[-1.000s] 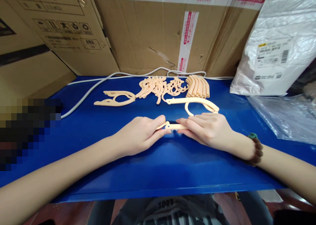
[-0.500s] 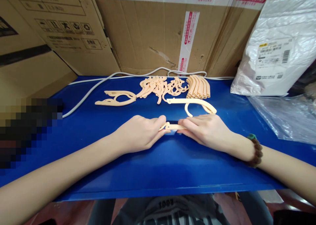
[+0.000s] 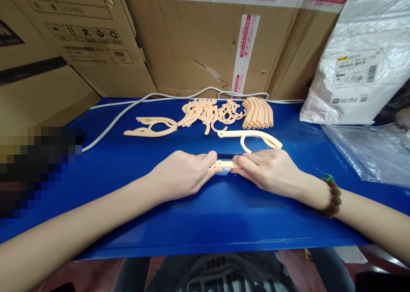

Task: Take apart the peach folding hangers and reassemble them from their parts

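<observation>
Both hands meet at the middle of the blue table. My right hand (image 3: 265, 168) is closed on a cream plastic hanger arm (image 3: 226, 164), whose round, holed end points left. My left hand (image 3: 184, 172) pinches another cream hanger piece (image 3: 212, 167), mostly hidden by the fingers, against that end. Just beyond my right hand lies a hanger arm with a curved hook (image 3: 253, 134). A folded hanger (image 3: 153, 132) rests farther left.
At the back are a pile of hanger arms (image 3: 198, 112), loose hooks (image 3: 229, 112) and a neat row of arms (image 3: 259, 112). A white cable (image 3: 112, 129) runs behind them. Cardboard boxes (image 3: 192, 48) and a white plastic parcel (image 3: 346, 78) border the table (image 3: 224, 223).
The piece in my left hand has shifted at the joint, and its end now sits more in line with the arm in my right hand. Both hands stay nearly in place.
</observation>
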Demonstrator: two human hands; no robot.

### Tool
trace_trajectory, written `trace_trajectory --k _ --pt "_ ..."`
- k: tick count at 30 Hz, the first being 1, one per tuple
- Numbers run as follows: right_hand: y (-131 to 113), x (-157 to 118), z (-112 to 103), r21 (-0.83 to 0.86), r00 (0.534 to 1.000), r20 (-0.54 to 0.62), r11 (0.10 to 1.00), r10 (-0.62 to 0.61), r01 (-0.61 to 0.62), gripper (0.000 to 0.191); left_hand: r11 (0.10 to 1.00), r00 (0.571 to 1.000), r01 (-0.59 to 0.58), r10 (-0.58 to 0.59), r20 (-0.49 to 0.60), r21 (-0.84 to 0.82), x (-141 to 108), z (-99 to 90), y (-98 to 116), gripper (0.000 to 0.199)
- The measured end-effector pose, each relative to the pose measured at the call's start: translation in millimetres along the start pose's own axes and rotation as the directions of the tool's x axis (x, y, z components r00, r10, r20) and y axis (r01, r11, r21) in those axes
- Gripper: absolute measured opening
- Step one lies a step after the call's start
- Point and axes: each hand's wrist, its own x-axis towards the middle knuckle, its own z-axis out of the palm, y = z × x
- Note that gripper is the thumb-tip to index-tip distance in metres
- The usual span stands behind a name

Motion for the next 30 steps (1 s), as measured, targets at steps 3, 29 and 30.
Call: trace_trajectory --k 3,29,30 --pt "-1.2 0.5 -1.5 -0.047 1.0 -0.023 0.999 -0.02 0.018 0.033 0.985 0.987 0.107 -0.088 0.137 -0.137 1.6 -5.5 1.3 0.031" --pt "-1.6 0.5 1.3 -0.048 0.999 -0.043 0.998 -0.029 0.027 0.034 0.985 0.976 -0.052 0.085 -0.199 0.165 -1.8 5.2 -0.8 0.04" --pt "-1.5 0.6 1.5 -0.044 0.999 -0.044 0.999 -0.027 0.025 0.034 0.986 0.977 -0.052 0.083 -0.196 0.159 -2.0 5.3 -1.1 0.04"
